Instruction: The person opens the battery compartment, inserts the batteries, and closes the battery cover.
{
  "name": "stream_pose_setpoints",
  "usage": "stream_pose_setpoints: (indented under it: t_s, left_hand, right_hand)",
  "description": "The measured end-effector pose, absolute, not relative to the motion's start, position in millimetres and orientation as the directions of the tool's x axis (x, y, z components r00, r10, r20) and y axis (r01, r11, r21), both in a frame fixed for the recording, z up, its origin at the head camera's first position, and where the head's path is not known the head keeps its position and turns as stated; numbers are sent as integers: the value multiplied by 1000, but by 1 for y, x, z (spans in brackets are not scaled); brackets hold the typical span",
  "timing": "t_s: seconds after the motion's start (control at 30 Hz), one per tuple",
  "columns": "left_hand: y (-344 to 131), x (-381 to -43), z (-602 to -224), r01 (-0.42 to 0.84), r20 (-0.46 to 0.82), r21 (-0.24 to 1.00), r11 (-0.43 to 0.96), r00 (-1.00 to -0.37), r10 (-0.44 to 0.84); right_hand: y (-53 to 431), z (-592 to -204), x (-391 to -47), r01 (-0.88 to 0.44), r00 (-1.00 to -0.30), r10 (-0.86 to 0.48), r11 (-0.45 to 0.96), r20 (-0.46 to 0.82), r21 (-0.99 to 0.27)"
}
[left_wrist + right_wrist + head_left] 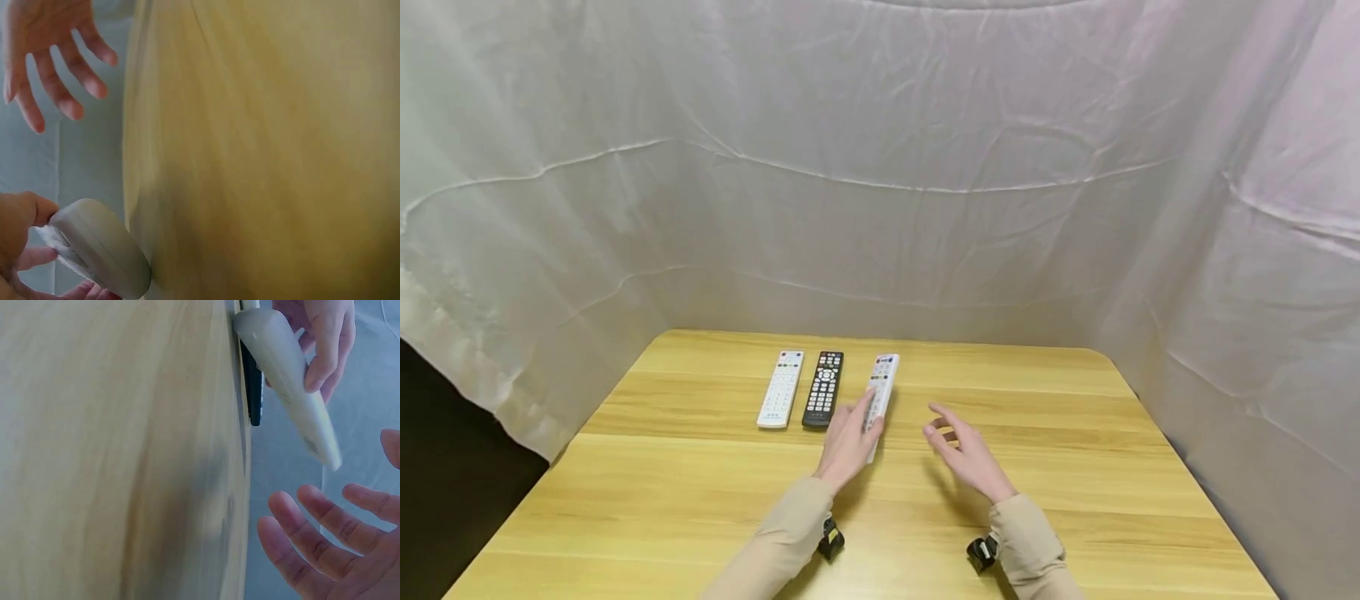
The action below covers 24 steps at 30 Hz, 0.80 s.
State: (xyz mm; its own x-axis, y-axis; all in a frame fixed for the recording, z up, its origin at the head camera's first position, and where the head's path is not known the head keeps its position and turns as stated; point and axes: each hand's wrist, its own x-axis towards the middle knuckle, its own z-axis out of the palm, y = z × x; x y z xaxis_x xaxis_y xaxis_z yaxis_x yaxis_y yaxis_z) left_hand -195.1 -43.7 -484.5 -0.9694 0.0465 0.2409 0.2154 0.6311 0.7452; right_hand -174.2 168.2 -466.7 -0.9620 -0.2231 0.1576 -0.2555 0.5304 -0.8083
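Note:
My left hand (pixel 847 442) grips a white remote control (pixel 882 392) by its sides, thumb on one edge and fingers on the other. In the right wrist view this remote (pixel 290 381) is tilted, its far end raised over the table. To its right, my right hand (pixel 966 454) is held above the table with nothing in it, fingers spread and slightly bent. The left wrist view shows the end of the white remote (pixel 103 247) close over the wood, with the right hand (pixel 53 56) apart from it.
Left of the held remote, a black remote control (pixel 823 387) and another white remote control (pixel 781 387) lie side by side on the wooden table (pixel 700 492). A pale grey curtain (pixel 880 233) hangs behind the table and along both sides.

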Motion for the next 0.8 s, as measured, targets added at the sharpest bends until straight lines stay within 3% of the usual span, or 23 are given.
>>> stream_pose_setpoints:
  t_s: [0.3,0.57,0.8]
  left_hand:
    - [-34,-216,-479,225,310,438,870,-947,88]
    - [-19,-234,-478,113,267,186,976,-962,60]
    - [-7,-243,-477,44,256,129,991,-967,10]
  right_hand:
    - [171,-470,-176,-260,-963,-214,569,164,-780]
    - [170,-471,-176,-261,-960,-237,582,147,-770]
    - [170,-472,-174,-276,-956,-249,588,155,-761]
